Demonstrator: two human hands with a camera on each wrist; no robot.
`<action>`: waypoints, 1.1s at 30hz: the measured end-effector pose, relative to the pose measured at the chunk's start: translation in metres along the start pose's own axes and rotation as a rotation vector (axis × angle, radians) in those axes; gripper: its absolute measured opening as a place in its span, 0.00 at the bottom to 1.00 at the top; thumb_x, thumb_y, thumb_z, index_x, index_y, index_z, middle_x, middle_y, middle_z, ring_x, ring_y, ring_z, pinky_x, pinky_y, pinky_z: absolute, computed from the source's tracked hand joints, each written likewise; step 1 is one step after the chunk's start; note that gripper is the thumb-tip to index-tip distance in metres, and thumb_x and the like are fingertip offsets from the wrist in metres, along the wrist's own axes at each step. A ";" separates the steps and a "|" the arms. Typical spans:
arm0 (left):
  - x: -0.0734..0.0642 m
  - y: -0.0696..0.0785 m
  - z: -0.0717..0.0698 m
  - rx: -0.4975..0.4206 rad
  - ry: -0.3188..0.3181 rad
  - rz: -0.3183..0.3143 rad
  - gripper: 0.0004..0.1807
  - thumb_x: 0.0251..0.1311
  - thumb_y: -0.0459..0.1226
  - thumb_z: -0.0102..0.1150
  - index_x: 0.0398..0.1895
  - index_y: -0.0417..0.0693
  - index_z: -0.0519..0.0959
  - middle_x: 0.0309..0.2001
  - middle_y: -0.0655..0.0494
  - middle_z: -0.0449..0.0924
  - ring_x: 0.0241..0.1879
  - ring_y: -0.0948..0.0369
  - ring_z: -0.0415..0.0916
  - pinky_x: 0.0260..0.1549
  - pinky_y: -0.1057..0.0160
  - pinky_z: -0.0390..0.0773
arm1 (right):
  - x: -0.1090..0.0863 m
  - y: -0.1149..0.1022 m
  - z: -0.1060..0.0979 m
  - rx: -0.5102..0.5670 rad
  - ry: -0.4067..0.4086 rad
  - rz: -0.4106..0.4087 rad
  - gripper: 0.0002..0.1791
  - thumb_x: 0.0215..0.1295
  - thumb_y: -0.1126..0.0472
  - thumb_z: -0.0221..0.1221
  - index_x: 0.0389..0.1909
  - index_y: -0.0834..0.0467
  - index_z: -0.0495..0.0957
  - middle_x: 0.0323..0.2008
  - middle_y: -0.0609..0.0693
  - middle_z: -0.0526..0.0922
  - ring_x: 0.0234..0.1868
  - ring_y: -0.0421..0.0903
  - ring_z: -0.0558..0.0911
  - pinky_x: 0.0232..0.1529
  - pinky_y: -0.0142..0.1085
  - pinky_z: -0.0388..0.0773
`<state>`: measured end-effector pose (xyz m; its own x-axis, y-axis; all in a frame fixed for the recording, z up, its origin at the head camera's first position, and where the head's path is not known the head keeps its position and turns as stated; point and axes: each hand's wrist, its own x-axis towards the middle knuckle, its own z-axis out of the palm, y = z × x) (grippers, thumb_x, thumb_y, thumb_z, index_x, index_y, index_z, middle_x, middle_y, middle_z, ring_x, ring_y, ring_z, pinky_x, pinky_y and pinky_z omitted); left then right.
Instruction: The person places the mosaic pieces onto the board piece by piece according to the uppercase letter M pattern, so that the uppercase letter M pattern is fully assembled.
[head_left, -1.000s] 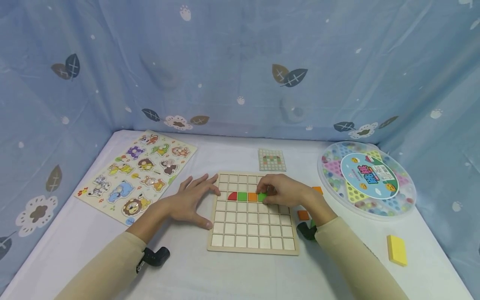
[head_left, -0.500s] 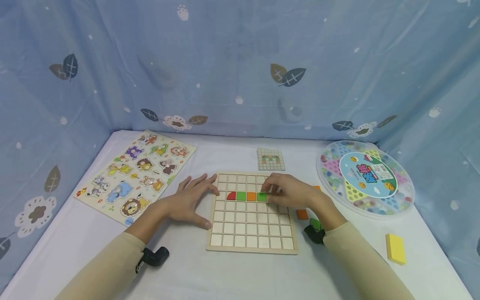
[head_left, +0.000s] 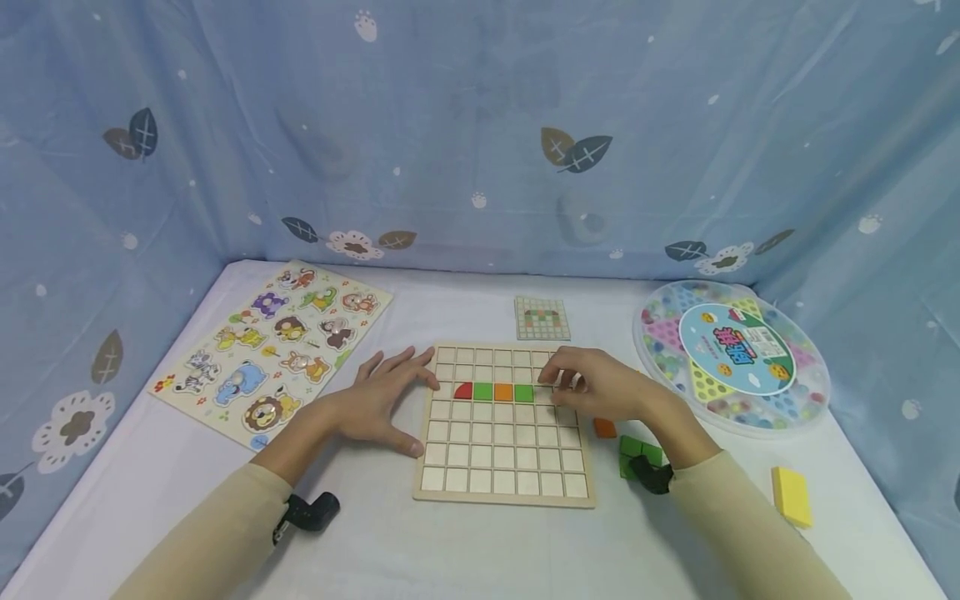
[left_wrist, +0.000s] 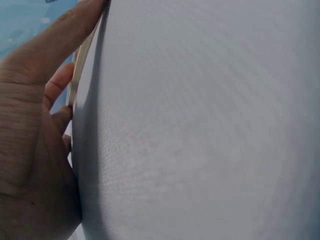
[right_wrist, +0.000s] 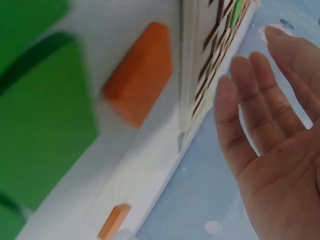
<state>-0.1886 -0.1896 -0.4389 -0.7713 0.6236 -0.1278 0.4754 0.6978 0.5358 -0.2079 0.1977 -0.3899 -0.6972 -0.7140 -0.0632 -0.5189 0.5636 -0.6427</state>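
The left sleeve and right sleeve run off the bottom edge of the head view. A black wrist mount covers part of some green tiles, so their number is uncertain; the right wrist view shows them large, but blurred and cropped. A yellow block lies to the right.

The wooden grid board sits between the hands. The left hand has its fingers spread, thumb and index tip at the board's left edge; in the left wrist view the hand hides nearly all of the board. The right hand is over the board's right columns, covering some cells, its fingers loosely bent. The right wrist view shows them holding nothing.

In one row stand a red quarter-round tile, a green tile, an orange tile and a second green tile. A loose orange tile lies just right of the board; the right wrist view also shows another orange piece, hard to pick out from above.

Farther off are an animal puzzle, a round marble game with illegible small print, and a pattern card.
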 end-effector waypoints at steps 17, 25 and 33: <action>0.000 0.000 0.000 -0.004 0.014 0.018 0.48 0.38 0.68 0.76 0.64 0.66 0.68 0.84 0.53 0.41 0.82 0.44 0.36 0.73 0.29 0.30 | -0.042 0.014 -0.008 -0.032 0.046 0.051 0.11 0.71 0.64 0.63 0.52 0.54 0.81 0.44 0.43 0.83 0.43 0.43 0.80 0.43 0.36 0.84; 0.000 0.000 0.000 -0.001 0.012 0.016 0.48 0.38 0.69 0.76 0.63 0.67 0.67 0.84 0.54 0.40 0.82 0.45 0.35 0.73 0.30 0.30 | -0.059 0.020 -0.009 -0.044 0.066 0.039 0.11 0.70 0.66 0.62 0.51 0.54 0.82 0.42 0.42 0.85 0.41 0.39 0.80 0.41 0.36 0.83; 0.001 -0.001 0.001 -0.002 0.011 0.010 0.49 0.37 0.69 0.76 0.64 0.67 0.67 0.85 0.56 0.39 0.83 0.46 0.35 0.74 0.31 0.29 | -0.071 0.027 -0.010 -0.061 0.079 0.027 0.11 0.68 0.65 0.65 0.50 0.55 0.82 0.41 0.41 0.85 0.41 0.37 0.80 0.40 0.35 0.83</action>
<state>-0.1889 -0.1894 -0.4403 -0.7711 0.6265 -0.1138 0.4820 0.6911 0.5386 -0.1775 0.2676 -0.3952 -0.7469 -0.6647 -0.0183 -0.5268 0.6083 -0.5938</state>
